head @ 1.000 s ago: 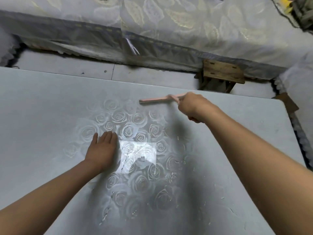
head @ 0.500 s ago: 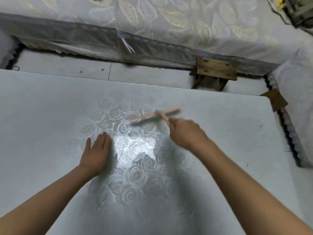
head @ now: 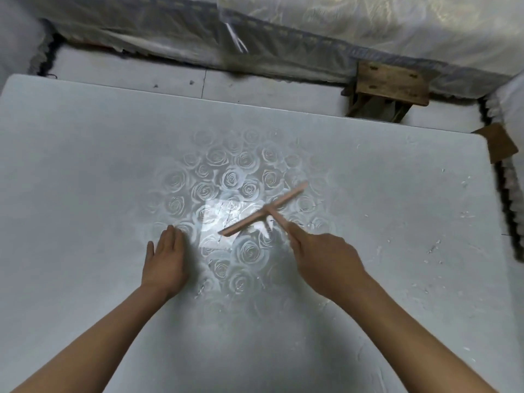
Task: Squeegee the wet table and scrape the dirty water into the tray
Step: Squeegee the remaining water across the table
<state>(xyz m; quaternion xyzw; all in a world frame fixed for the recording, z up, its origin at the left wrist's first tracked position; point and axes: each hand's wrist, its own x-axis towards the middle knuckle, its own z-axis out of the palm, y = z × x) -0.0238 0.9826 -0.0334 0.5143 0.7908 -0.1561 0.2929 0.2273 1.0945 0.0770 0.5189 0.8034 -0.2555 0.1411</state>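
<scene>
A pale grey table (head: 85, 171) fills the view, its wet middle reflecting a rose pattern and a bright patch of light. My right hand (head: 326, 256) grips the handle of a thin pink squeegee (head: 263, 212), whose blade lies slanted across the wet patch, low end to the left. My left hand (head: 166, 259) rests flat on the table with straight fingers, just left of the wet area. Small water drops and streaks dot the table's right side. No tray is in view.
Beyond the table's far edge lies a tiled floor and a plastic-wrapped mattress (head: 368, 26) on a wooden leg (head: 391, 83). A brown block (head: 499, 143) sits off the table's far right corner.
My right hand has pulled the squeegee from the far side of the wet patch toward me, and the blade has turned more slanted. My left hand has stayed flat in place.
</scene>
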